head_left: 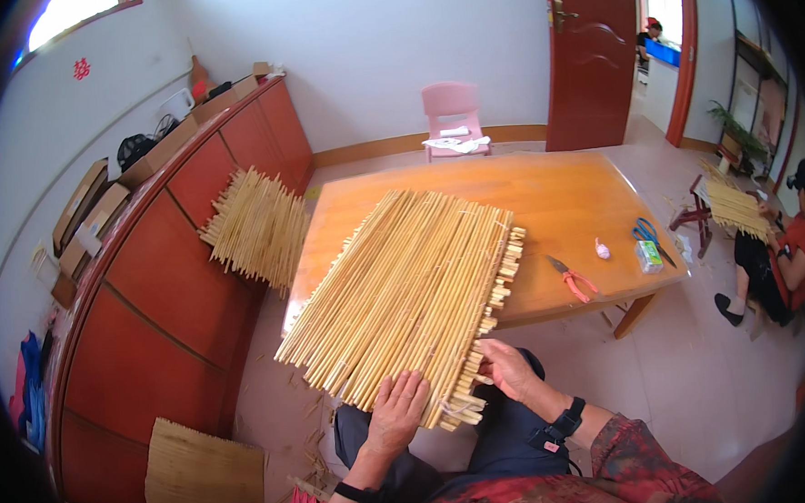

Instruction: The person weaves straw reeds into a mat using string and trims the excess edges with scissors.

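A mat of straw-coloured reed stalks (404, 288), laid side by side and tied with thread, rests on the wooden table and reaches over its near edge above my lap. Short cut stalk ends jut out along its right side. My left hand (398, 412) lies flat on the mat's near end, fingers stretched out. At the lower right edge, my right hand (512, 370) has its fingers closed on the mat's stalk ends; the fingertips are partly hidden. Pliers with red handles (573, 281) lie on the table to the right of the mat.
The table (545, 185) also bears blue-handled scissors (649, 235), a small box (649, 257) and a pinkish ball (602, 249). More reed mats (257, 227) lean against red cabinets (152, 337) at left. A pink chair (452, 112) stands beyond. Another person (790, 254) sits at right with a mat.
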